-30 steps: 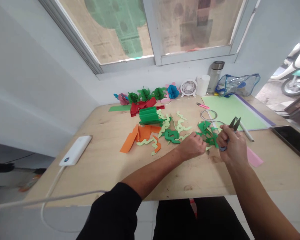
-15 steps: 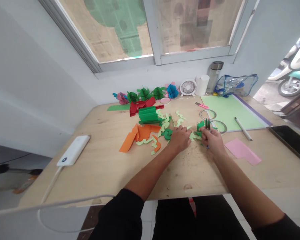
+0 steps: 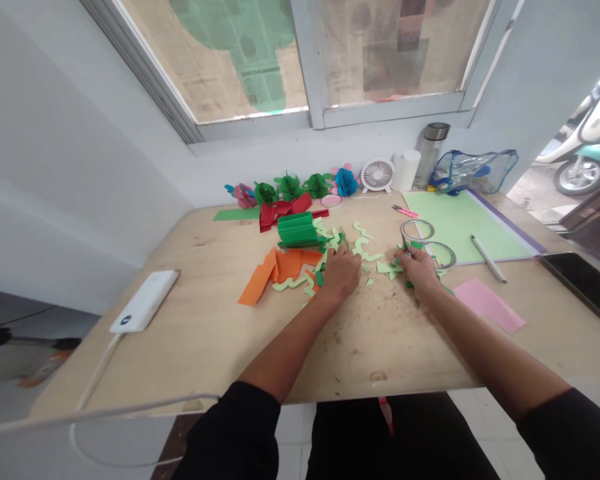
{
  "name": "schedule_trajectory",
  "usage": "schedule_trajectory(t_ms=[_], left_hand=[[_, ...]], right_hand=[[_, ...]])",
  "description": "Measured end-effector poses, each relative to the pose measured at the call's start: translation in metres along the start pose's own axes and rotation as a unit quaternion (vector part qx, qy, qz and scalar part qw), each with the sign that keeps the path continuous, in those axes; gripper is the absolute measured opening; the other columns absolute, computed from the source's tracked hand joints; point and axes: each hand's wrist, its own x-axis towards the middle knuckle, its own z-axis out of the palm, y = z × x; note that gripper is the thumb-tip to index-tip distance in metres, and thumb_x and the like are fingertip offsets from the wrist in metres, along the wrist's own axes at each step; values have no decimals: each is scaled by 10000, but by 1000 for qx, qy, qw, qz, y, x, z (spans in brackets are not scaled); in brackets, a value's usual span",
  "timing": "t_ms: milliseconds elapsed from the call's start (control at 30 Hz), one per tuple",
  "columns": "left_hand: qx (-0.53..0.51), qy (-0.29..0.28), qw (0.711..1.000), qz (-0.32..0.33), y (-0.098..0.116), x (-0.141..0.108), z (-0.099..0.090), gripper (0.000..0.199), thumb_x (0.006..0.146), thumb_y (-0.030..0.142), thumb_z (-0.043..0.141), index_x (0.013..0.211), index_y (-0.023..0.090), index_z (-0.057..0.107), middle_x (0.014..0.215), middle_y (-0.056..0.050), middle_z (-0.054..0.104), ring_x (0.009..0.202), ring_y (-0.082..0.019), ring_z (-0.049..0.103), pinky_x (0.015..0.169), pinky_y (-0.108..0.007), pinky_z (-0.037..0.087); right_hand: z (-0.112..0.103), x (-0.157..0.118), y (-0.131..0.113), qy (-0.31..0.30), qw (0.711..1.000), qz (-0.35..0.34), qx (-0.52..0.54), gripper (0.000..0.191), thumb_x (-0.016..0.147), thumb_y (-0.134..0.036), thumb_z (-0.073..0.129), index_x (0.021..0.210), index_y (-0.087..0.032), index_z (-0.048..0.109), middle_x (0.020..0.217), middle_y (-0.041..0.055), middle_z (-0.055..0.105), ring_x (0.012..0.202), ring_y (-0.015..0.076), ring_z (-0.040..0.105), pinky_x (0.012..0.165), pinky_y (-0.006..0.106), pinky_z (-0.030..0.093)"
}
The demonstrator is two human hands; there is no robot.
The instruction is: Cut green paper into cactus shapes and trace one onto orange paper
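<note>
On the wooden table my left hand [image 3: 343, 272] is closed over dark green paper pieces, with light green wavy cutouts [image 3: 364, 250] just to its right. What its fingertips grip is too small to make out. My right hand [image 3: 419, 268] is wrapped round scissors [image 3: 405, 243], whose dark blades point up and away; green paper scraps lie beneath it. Small light green scraps [image 3: 386, 268] lie between the hands. Left of my left hand are folded orange paper [image 3: 289, 265] and a pleated green paper stack [image 3: 297, 229].
Paper figures [image 3: 289, 187], a white fan [image 3: 377, 175] and a bottle [image 3: 431, 157] stand along the wall. To the right are a light green sheet [image 3: 473, 227], a pen [image 3: 489, 259], pink paper [image 3: 489, 304] and a phone [image 3: 585, 287]. A power bank [image 3: 145, 301] lies left.
My left hand has moved left, uncovering light green pieces. My right hand has lowered, the scissors now tilting left, and more green paper shows beside it.
</note>
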Motion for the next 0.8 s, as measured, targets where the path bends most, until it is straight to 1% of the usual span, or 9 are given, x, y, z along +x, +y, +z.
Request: schedule_trajectory(t_ms=[100,200,333,400,500,567,600,667,800], left_hand=[[-7,11,1000,-11,2,-2,-3,181,853,228,520,937,140,655,995,-143,657,1070,-305,510,855,-443,348],[-18,28,999,15,16,-4,-1,182,857,230,512,925,143,657,986,-126,644,1029,-294,512,873,-457,345],[-36,38,997,58,49,-4,6,188,864,201,494,917,136,663,928,-115,627,999,-283,501,910,-498,331],[-56,34,996,64,69,-3,8,209,877,190,469,945,145,661,959,-112,624,1006,-278,499,914,-503,335],[-92,19,989,118,87,-2,8,215,872,170,465,995,160,640,1025,-92,629,1047,-258,493,973,-519,311],[-109,25,984,137,86,-5,5,234,865,145,467,1037,174,623,1066,-80,634,1101,-246,477,1018,-535,274],[-121,37,984,125,80,-9,3,243,875,140,450,1045,191,617,1093,-69,633,1123,-238,472,1020,-527,277],[-139,48,986,71,64,-17,-1,207,898,197,452,1012,215,624,1078,-49,646,1098,-228,496,1010,-505,296],[-87,12,996,-28,31,-27,-6,154,847,282,569,951,183,625,986,-76,662,1033,-264,536,931,-488,360]], right_hand=[[-5,3,-5,11,1000,-6,8,186,593,-294,699,620,-181,554,391,-104,379,361,54,269,347,190,159],[-8,-2,-14,0,1000,-6,31,195,602,-312,697,640,-188,551,396,-104,373,345,54,258,335,195,152],[-6,-12,-26,-13,998,-15,59,213,596,-322,715,652,-184,562,407,-104,366,346,50,261,330,191,161],[-4,-16,-29,-16,997,-19,68,220,591,-320,724,650,-182,563,406,-107,355,344,47,254,327,189,160],[-3,-23,-33,-29,995,-25,92,213,594,-300,733,652,-172,572,405,-108,355,340,39,255,326,184,165],[-4,-26,-36,-33,993,-28,106,202,600,-280,738,661,-164,586,410,-105,367,341,32,259,327,176,172],[-4,-27,-37,-31,993,-30,109,199,604,-277,740,663,-161,589,413,-103,373,343,30,261,327,172,172],[-5,-28,-37,-22,993,-31,111,202,611,-285,741,667,-160,592,417,-99,382,348,31,267,327,167,171],[-2,-27,-32,-39,992,-16,116,216,624,-314,741,671,-164,593,419,-100,372,350,36,269,326,168,165]])
